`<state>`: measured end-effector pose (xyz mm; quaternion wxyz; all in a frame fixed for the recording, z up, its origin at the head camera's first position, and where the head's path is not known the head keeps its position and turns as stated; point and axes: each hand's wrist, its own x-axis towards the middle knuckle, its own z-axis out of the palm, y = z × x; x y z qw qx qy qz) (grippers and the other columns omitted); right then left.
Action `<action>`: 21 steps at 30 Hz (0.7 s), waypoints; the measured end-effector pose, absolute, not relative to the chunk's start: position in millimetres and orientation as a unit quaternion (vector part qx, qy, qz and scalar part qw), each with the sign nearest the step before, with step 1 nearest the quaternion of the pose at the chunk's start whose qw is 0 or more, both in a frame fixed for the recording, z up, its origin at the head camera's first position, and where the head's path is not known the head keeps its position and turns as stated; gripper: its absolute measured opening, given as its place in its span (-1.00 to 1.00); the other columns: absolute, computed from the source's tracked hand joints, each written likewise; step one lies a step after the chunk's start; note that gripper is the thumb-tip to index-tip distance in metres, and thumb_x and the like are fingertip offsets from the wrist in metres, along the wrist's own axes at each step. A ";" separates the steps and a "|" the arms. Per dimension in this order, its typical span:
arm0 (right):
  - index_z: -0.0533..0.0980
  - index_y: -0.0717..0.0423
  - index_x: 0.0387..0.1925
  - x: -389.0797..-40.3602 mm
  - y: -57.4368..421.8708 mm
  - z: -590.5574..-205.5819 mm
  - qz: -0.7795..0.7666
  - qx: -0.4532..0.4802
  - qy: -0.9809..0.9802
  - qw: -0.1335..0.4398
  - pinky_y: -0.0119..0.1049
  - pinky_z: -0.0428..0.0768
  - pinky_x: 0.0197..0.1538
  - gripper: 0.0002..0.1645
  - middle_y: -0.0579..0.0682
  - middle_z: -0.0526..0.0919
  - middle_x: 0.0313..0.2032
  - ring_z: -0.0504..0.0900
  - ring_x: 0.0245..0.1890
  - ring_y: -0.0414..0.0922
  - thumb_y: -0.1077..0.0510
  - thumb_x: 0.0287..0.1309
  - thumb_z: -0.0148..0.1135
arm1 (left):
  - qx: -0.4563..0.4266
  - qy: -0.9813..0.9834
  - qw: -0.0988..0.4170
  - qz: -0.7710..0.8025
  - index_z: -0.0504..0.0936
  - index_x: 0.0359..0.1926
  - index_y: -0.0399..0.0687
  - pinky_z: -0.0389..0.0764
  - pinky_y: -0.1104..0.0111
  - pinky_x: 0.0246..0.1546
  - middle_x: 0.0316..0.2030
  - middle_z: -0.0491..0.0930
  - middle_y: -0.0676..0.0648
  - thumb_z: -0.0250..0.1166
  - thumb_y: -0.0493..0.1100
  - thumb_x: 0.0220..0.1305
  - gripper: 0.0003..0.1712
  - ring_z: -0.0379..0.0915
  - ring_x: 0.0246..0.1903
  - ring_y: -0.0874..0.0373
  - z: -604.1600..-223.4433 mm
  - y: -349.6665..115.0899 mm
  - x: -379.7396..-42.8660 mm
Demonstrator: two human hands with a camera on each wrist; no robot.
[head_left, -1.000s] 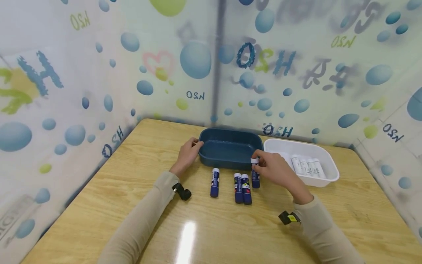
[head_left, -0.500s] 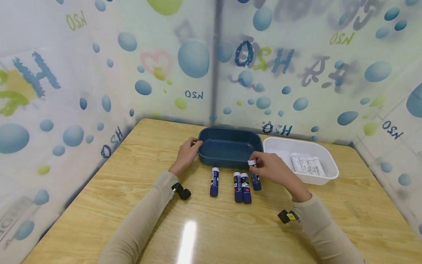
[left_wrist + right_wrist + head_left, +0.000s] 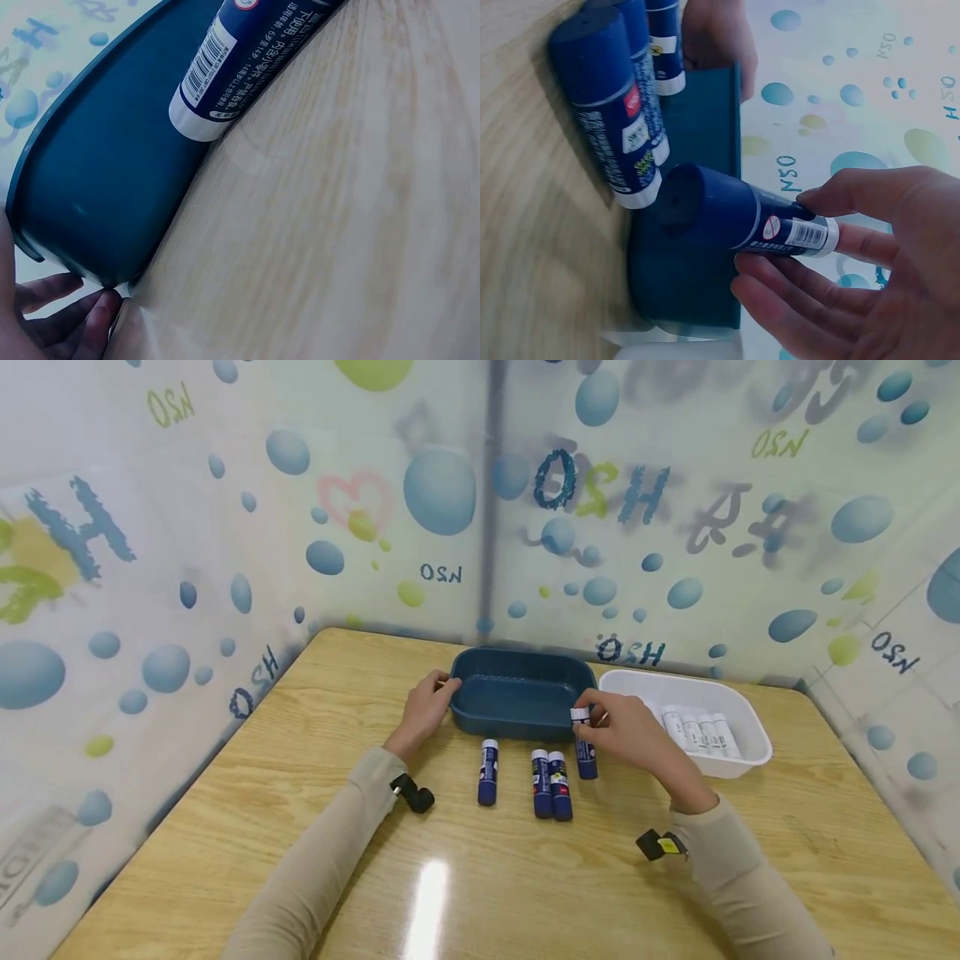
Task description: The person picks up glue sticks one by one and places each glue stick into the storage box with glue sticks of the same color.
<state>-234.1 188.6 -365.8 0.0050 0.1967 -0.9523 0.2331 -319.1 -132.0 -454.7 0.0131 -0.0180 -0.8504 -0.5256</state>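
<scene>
My right hand pinches a blue glue stick by its white end between thumb and fingers, in front of the right corner of a dark teal tray. At the tray's left end, my left hand rests its fingers against the outer wall; in the left wrist view its fingertips touch the tray's lower corner. Two more glue sticks stand side by side in front of the tray, white ends toward it. Another glue stick is apart from them, to the left.
To the right of the teal tray is a white tray holding several white tubes. A wooden table carries everything. Behind it hangs a printed curtain with bubbles and letters.
The glue stick in my right hand tilted, then came back more upright and rose slightly toward the teal tray. My left hand has stayed at the tray's left end.
</scene>
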 end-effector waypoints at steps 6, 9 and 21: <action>0.59 0.14 0.05 -243.1 193.0 -354.8 0.252 0.199 -0.947 0.008 -0.10 0.66 -0.25 -0.69 0.09 0.77 -0.27 0.74 -0.39 -0.10 0.10 0.36 0.30 | -0.021 -0.849 0.011 -0.528 0.55 0.23 -0.08 0.61 0.12 -0.04 0.05 0.64 -0.18 0.03 0.22 0.54 -0.44 0.59 -0.10 -0.06 -452.9 -129.0 -318.6; 0.56 0.16 0.09 -253.4 192.8 -346.0 0.277 0.188 -0.942 -0.012 -0.14 0.69 -0.27 -0.66 0.16 0.76 -0.21 0.77 -0.41 -0.07 0.10 0.37 0.28 | -0.019 -0.848 0.013 -0.529 0.55 0.23 -0.08 0.61 0.12 -0.04 0.04 0.64 -0.18 0.03 0.21 0.54 -0.45 0.59 -0.11 -0.05 -452.0 -128.1 -318.1; 0.51 0.23 0.11 -304.8 185.2 -318.6 0.275 0.139 -0.946 -0.100 -0.13 0.78 -0.29 -0.62 0.22 0.70 -0.28 0.70 -0.45 -0.05 0.11 0.37 0.22 | -0.014 -0.851 0.015 -0.525 0.56 0.23 -0.10 0.61 0.12 -0.07 0.04 0.65 -0.20 0.05 0.19 0.54 -0.46 0.59 -0.13 -0.05 -451.1 -130.1 -317.7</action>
